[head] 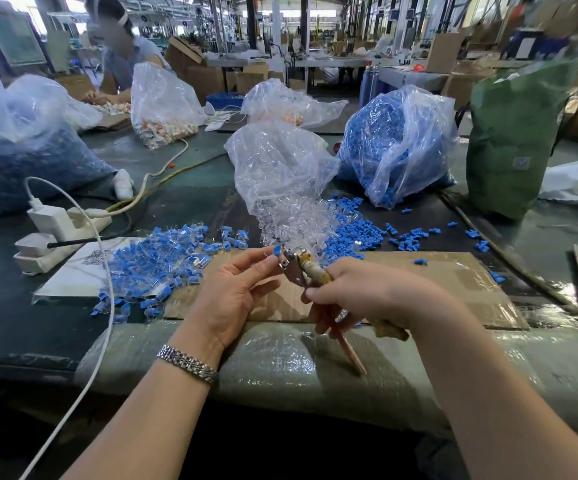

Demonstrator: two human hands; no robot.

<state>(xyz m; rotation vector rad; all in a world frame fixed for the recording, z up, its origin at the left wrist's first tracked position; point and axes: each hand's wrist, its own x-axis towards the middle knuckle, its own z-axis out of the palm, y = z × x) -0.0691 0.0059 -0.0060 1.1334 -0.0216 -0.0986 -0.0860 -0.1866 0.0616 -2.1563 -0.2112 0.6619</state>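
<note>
Cardboard mat (436, 282) under pliers (296, 268) and blue piece (276, 251)

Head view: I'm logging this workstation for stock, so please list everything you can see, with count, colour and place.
pliers: one, metal head, worn yellowish handles, centre foreground
blue part: one, blue, at the pliers' head
loose blue parts: many, blue, heaped left of the pliers
clear bag: one, transparent, centre, spilling clear pieces
blue-filled bag: one, clear with blue contents, right of centre
cardboard sheet: one, brown, beneath the pliers
power strip: one, white, left
green bag: one, green, far right
another person: one, blue top, far left
left hand: one, pinches the blue part; silver bracelet on wrist
right hand: one, holds the pliers
</note>
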